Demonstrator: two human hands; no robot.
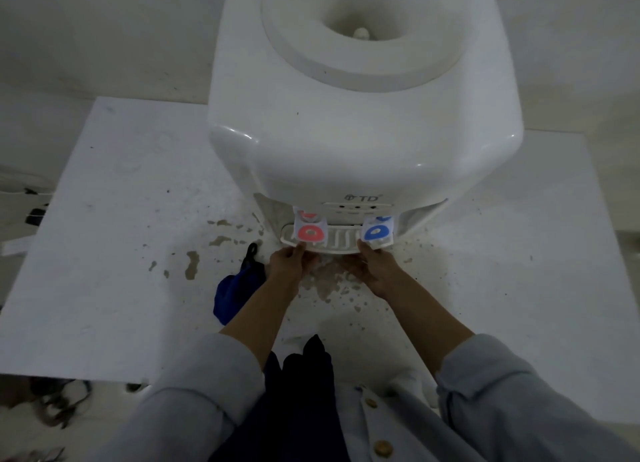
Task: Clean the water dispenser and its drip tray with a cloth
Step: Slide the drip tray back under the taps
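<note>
A white water dispenser (363, 122) stands on a white table, its bottle socket open on top. At its foot sits the white slotted drip tray (339, 240), below a red tap lever (309, 231) and a blue tap lever (377, 232). My left hand (292, 262) grips the tray's left front edge, and my right hand (375, 267) grips its right front edge. A dark blue cloth (237, 288) lies crumpled on the table just left of my left forearm, touched by neither hand.
The white table (104, 254) is speckled with brown stains and chipped spots in front of the dispenser. Its front edge runs close to my body. Dark cables (59, 402) lie on the floor at lower left. A pale wall rises behind.
</note>
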